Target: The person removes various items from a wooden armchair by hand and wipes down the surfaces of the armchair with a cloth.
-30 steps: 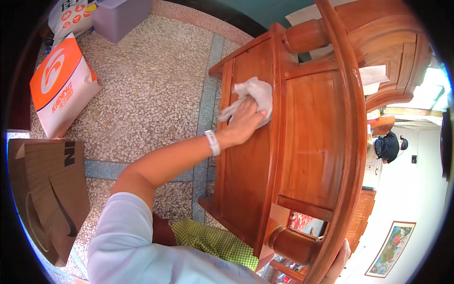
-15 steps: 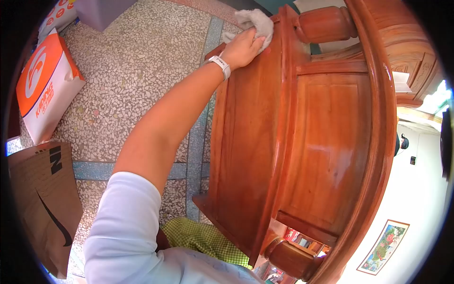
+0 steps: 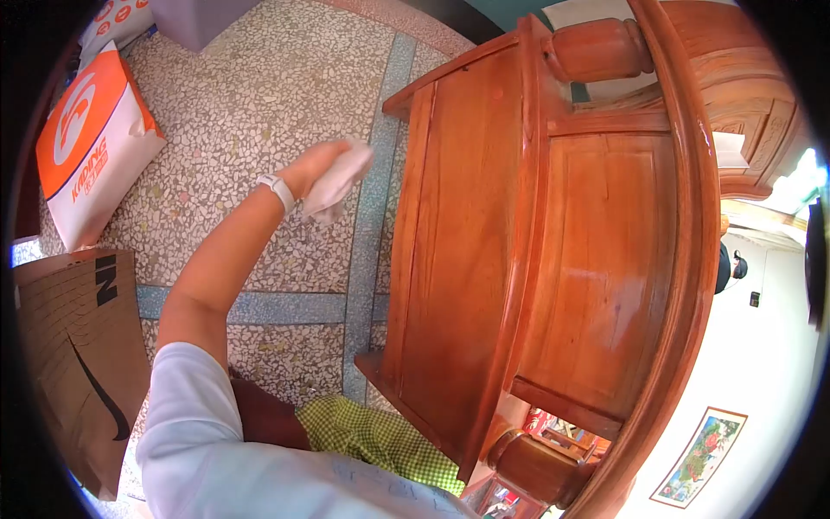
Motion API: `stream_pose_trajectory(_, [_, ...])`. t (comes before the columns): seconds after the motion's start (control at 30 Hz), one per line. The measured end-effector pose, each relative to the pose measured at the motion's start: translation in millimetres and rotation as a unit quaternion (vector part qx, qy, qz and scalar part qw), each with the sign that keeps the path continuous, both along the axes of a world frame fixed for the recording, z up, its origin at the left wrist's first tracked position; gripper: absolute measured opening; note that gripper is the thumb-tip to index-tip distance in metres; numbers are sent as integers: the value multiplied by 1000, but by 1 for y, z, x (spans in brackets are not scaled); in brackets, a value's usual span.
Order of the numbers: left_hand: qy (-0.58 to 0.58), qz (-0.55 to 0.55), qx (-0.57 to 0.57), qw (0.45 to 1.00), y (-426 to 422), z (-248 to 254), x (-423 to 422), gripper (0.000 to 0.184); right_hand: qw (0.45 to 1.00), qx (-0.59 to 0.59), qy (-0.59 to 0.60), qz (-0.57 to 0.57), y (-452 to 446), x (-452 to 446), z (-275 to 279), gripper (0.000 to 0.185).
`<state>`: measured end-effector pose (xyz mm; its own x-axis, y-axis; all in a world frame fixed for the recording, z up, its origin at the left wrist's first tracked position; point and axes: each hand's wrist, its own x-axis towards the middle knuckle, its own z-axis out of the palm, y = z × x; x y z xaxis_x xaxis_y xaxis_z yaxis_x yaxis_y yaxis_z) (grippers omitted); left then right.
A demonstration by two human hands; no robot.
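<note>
My left hand (image 3: pixel 316 169), with a white band on the wrist, is closed on a whitish cloth (image 3: pixel 339 180). Hand and cloth are blurred and hang over the speckled floor, apart from the furniture. Right of them stands a glossy reddish-brown wooden piece of furniture (image 3: pixel 462 233) with flat panels, a thick rail (image 3: pixel 687 259) and turned posts (image 3: pixel 596 49). My right hand does not show.
At the left are an orange and white bag (image 3: pixel 108 164) and a brown paper bag (image 3: pixel 82 363). A purple-grey box (image 3: pixel 197 19) stands at the top. Green checked fabric (image 3: pixel 376 437) lies low in view. A person (image 3: pixel 724 268) is partly hidden behind the rail.
My left hand and the cloth have come off the wooden panel and moved left, over the floor. My right hand, on the rail at first, has left view.
</note>
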<state>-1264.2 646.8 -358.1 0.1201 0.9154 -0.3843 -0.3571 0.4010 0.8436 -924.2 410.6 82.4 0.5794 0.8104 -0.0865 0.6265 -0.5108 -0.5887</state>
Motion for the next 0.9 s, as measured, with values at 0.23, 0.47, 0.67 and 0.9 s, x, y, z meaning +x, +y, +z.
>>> stream_pose_trajectory(0.23, [27,127,275,953,79,133,31,49,1000,-17,6,-9,0,0,2,35])
stream_pose_trajectory(0.47, [338,199,303,869,135,117,44,59,999,-38,11,-28,2,-5,1,37])
stream_pose_trajectory(0.67, [475,-23,103,874,100,43,28,46,999,-35,16,-21,-1,-3,3,39])
stream_pose_trajectory(0.9, [132,236,-26,962,52,11,5,36,999,-36,24,-28,-1,-3,3,41])
